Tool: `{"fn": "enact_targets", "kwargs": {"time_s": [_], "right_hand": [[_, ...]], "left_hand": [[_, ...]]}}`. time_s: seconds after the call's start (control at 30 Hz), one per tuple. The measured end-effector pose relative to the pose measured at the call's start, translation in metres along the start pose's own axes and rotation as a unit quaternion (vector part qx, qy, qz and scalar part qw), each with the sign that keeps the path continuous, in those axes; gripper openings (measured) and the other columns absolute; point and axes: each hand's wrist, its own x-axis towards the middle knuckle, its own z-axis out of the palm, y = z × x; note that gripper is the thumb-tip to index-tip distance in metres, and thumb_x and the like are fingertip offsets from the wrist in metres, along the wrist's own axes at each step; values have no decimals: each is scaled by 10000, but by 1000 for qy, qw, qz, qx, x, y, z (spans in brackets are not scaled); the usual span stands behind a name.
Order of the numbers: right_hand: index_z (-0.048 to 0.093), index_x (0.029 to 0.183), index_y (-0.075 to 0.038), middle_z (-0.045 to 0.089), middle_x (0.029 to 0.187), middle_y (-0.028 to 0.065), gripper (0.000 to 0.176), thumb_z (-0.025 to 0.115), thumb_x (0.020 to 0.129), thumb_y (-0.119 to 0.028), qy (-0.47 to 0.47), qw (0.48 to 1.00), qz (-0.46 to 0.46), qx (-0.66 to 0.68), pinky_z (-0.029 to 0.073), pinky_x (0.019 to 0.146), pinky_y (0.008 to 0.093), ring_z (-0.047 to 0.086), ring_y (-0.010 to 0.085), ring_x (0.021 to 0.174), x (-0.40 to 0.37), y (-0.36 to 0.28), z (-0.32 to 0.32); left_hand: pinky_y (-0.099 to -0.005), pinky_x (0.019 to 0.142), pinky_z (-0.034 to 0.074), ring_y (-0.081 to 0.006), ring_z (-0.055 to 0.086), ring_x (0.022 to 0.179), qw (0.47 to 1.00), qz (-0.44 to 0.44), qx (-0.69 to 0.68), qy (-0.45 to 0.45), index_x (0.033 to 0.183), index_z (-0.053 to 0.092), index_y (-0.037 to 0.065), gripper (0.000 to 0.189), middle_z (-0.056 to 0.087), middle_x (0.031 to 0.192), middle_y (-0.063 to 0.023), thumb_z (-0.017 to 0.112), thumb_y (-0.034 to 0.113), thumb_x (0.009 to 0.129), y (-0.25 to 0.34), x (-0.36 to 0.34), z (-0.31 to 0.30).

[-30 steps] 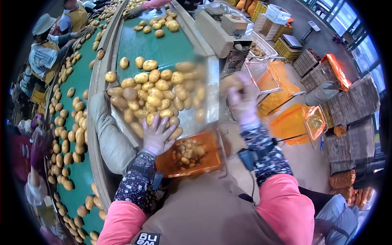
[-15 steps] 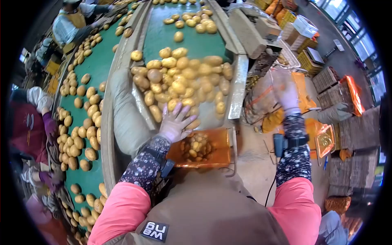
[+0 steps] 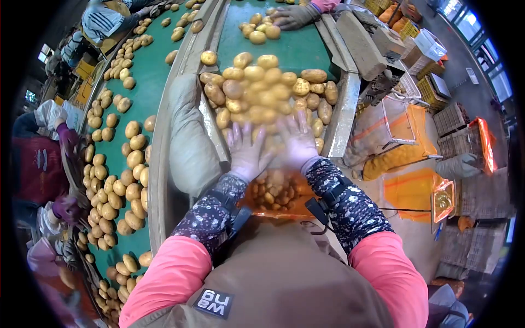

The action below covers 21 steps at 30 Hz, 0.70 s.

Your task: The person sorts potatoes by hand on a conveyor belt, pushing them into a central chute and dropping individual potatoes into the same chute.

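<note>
My left hand [image 3: 247, 152], in a thin pale glove, has its fingers spread at the lower edge of the potato pile [image 3: 262, 90]. Beside it my right hand [image 3: 297, 143] is also open, slightly blurred, its fingertips at the same edge. Neither hand holds a potato. The potatoes lie on the chute at the end of a green belt [image 3: 232, 38], some smeared by motion. Directly below my hands, an orange bag [image 3: 303, 203] hangs with its mouth open and several potatoes inside.
A grey padded roll [image 3: 188, 136] lies along the chute's left side. Farther left, another green belt [image 3: 143, 90] carries many potatoes past several people. A co-worker's gloved hand [image 3: 295, 17] touches potatoes at the top. Orange bags on frames [image 3: 410, 191] and stacked crates [image 3: 473, 235] stand right.
My right hand has come from the far right to the chute beside my left hand. The view has shifted, and a co-worker's hand has appeared at the top of the belt.
</note>
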Motion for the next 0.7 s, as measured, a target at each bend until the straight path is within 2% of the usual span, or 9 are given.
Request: {"fn": "enact_targets", "kwargs": {"time_s": [0.07,0.1,0.2,0.33,0.47,0.53,0.57,0.6,0.7], "right_hand": [[482,1444,-94,408,1503,246,628,626,853,-248,-16,995,18,95,356,1139,443,398,407,1389,11,-8,-21],[494,1436,-112,439,1473,244,606,622,856,-231,-7,997,2,76,391,1102,436,447,399,1340,17,-7,-13],[527,1411,-162,526,1371,239,555,613,864,-194,17,999,-14,40,475,1003,430,567,384,1203,28,-3,19],[562,1352,-182,588,1244,232,501,631,856,-178,-10,999,31,35,517,917,446,628,385,1076,45,-7,19],[576,1281,-157,623,1174,184,469,650,823,-87,31,983,97,151,546,854,428,671,323,1012,50,-3,19],[605,1209,-120,629,1144,139,420,691,798,-126,67,919,125,368,522,883,378,641,272,1022,47,1,25],[609,1189,-104,629,1129,120,409,695,790,-119,72,891,136,426,511,893,358,628,249,1026,44,4,27],[613,1169,-88,629,1115,102,398,699,781,-112,79,860,148,482,501,903,339,614,226,1030,42,7,28],[595,1167,-55,621,1099,72,410,666,764,-31,47,823,206,527,481,920,309,583,181,1045,44,8,29]], "left_hand": [[-698,1130,45,-591,90,1420,999,-28,25,-25,1441,491,206,671,280,1568,-194,603,503,850,3,7,-6],[-713,1134,3,-605,72,1417,999,-9,25,-37,1479,409,220,719,267,1572,-168,631,467,841,2,6,-4],[-715,1135,5,-611,63,1417,998,11,22,-51,1479,409,232,721,241,1598,-143,632,478,839,2,3,-11],[-708,1139,40,-625,110,1395,998,24,29,-51,1443,461,242,681,332,1557,-114,631,492,833,2,3,-12],[-700,1134,110,-524,198,1426,993,74,35,-87,1364,567,249,562,403,1526,-98,601,509,866,-2,7,-13],[-697,1131,142,-462,265,1431,984,119,30,-131,1340,582,251,525,422,1514,-86,596,498,876,-2,8,-14],[-697,1123,173,-400,331,1417,988,136,17,-78,1327,590,245,497,444,1493,-79,590,476,887,-2,6,-13],[-698,1121,174,-402,336,1413,984,157,5,-88,1333,585,242,501,446,1489,-75,592,469,887,-4,6,-11],[-699,1120,171,-409,338,1405,967,230,-20,-110,1350,572,231,520,441,1486,-77,601,455,882,-23,12,1]]}}
